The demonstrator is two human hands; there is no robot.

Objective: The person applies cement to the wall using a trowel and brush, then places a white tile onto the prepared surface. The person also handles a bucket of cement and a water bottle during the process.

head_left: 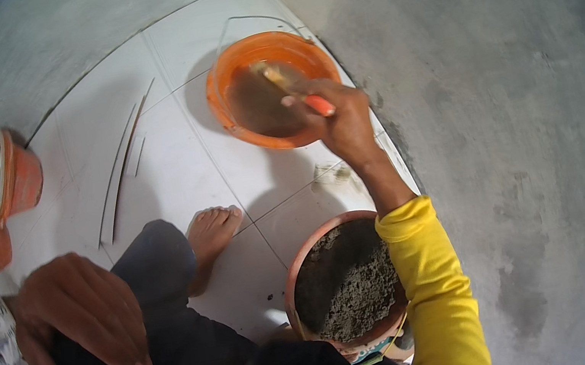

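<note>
The brush with the orange plastic handle and pale bristle head point(292, 88) sits at about one o'clock in our view, its head dipped into the round orange plastic bucket of murky brown water point(269, 90). Our right hand point(342, 118) has its fingers closed around the handle, and we judge the grip sits low on the handle so the bristles can reach the water while the hand stays above the rim. The brush's long axis runs from four o'clock at the handle end to ten o'clock at the bristles, so it points up and to the left, tilted down into the bucket. Our left hand point(82, 314) rests at eight o'clock on the dark trouser knee point(158, 259), fingers spread loosely and gripping nothing, likely as a brace while we crouch. The terracotta-coloured round basin of grey mortar point(344, 282) stands at six o'clock, just beside the yellow sleeve point(434, 290), near the rough grey plastered wall point(518, 145). A bare foot point(209, 231) rests on the white tiled floor point(172, 156) between bucket and basin.
</note>
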